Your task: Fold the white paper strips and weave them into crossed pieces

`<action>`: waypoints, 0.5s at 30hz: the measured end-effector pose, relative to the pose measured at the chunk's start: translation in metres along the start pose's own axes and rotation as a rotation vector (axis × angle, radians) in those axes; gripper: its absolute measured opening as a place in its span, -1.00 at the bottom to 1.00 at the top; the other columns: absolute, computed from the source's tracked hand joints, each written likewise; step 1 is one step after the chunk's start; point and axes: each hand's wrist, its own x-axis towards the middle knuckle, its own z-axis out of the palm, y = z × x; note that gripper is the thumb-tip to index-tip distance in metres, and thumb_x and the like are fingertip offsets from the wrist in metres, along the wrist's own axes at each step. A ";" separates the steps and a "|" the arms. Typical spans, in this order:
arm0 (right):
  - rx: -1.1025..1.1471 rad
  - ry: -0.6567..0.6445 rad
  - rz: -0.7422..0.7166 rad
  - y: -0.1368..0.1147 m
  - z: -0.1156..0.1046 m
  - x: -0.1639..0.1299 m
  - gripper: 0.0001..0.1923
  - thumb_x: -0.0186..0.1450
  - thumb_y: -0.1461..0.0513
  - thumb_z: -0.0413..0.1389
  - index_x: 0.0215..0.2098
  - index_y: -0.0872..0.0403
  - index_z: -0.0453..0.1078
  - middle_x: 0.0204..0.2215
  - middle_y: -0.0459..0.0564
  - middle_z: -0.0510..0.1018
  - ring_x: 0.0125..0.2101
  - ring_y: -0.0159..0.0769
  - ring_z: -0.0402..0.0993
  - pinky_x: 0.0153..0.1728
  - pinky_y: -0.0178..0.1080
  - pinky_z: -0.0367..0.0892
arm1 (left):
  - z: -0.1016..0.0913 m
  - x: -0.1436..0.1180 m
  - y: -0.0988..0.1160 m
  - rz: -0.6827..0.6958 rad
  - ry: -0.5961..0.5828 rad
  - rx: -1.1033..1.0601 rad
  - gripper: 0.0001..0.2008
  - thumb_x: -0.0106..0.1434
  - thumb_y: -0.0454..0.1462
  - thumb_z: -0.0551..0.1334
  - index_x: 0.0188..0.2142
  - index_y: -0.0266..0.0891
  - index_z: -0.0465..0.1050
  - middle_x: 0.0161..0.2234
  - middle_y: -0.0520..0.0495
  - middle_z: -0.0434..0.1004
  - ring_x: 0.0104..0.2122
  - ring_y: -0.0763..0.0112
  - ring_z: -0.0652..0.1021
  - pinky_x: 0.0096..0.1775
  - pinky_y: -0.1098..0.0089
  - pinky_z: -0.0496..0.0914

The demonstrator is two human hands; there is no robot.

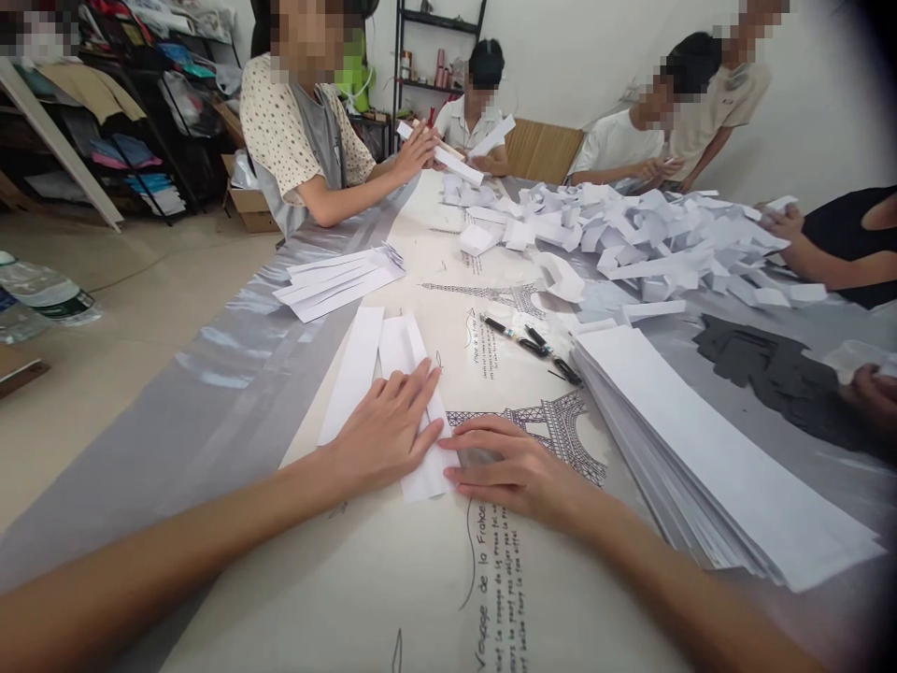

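Paper strip [410,374] runs 12-to-6 under left hand [388,428], fingers flat, open; right hand [515,467] presses near end from 3 o'clock, fingers open too.

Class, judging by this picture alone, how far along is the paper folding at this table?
Done: a heap of folded pieces mid-table. In hand: the left hand and right hand press one paper strip flat. Left: a flat strip beside it and a tall stack of unfolded strips.
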 end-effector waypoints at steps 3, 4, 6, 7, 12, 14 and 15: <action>-0.022 0.024 -0.028 0.000 0.001 0.000 -0.80 0.45 0.21 0.18 -0.02 -0.01 0.62 0.04 0.00 0.64 0.19 -0.19 0.41 0.11 -0.09 0.49 | -0.004 -0.002 0.004 -0.003 0.053 0.061 -0.39 0.53 -0.05 -0.05 0.39 -0.43 0.08 0.39 -0.42 0.13 0.09 -0.03 0.42 0.05 0.06 0.35; -0.032 0.028 -0.034 0.000 0.002 -0.001 -0.80 0.45 0.21 0.19 -0.02 -0.01 0.62 0.04 0.00 0.64 0.20 -0.19 0.40 0.11 -0.09 0.49 | -0.006 -0.003 0.005 0.005 0.059 0.073 -0.43 0.54 -0.08 -0.05 0.34 -0.46 0.15 0.34 -0.45 0.20 0.08 -0.04 0.43 0.04 0.06 0.37; -0.044 0.021 -0.036 0.000 0.002 -0.001 -0.79 0.45 0.21 0.19 0.00 -0.01 0.61 0.05 -0.01 0.63 0.20 -0.18 0.40 0.12 -0.08 0.49 | -0.012 -0.005 0.006 0.036 0.032 0.077 -0.51 0.53 -0.15 -0.06 0.23 -0.49 0.29 0.22 -0.45 0.34 0.04 -0.01 0.46 0.01 0.10 0.40; -0.044 0.014 -0.034 0.000 0.001 -0.001 -0.79 0.45 0.21 0.18 0.01 -0.01 0.61 0.06 -0.01 0.63 0.20 -0.18 0.41 0.12 -0.08 0.49 | -0.014 -0.006 0.006 0.053 0.008 0.073 -0.54 0.53 -0.18 -0.07 0.19 -0.50 0.31 0.16 -0.43 0.39 0.01 0.02 0.48 -0.02 0.12 0.42; -0.018 0.000 -0.024 0.000 0.000 -0.001 -0.77 0.46 0.19 0.16 0.02 0.00 0.60 0.08 -0.02 0.62 0.18 -0.20 0.43 0.12 -0.09 0.50 | -0.019 -0.011 0.005 0.112 -0.037 0.091 -0.50 0.52 -0.20 -0.08 0.24 -0.57 0.26 0.16 -0.48 0.39 0.02 -0.01 0.46 -0.05 0.12 0.44; -0.015 -0.002 -0.014 -0.001 0.000 0.000 -0.77 0.46 0.19 0.16 0.02 0.00 0.60 0.08 -0.02 0.62 0.17 -0.20 0.43 0.12 -0.08 0.50 | -0.018 -0.012 0.006 0.124 -0.029 0.115 -0.49 0.53 -0.21 -0.11 0.25 -0.59 0.26 0.19 -0.52 0.38 0.04 -0.04 0.45 -0.03 0.08 0.42; -0.013 -0.002 -0.007 -0.002 0.000 0.000 -0.77 0.46 0.19 0.16 0.02 0.00 0.60 0.08 -0.02 0.62 0.17 -0.20 0.43 0.12 -0.07 0.50 | -0.017 -0.012 0.007 0.129 -0.028 0.124 -0.48 0.53 -0.22 -0.12 0.26 -0.61 0.25 0.20 -0.53 0.37 0.04 -0.05 0.45 -0.03 0.07 0.41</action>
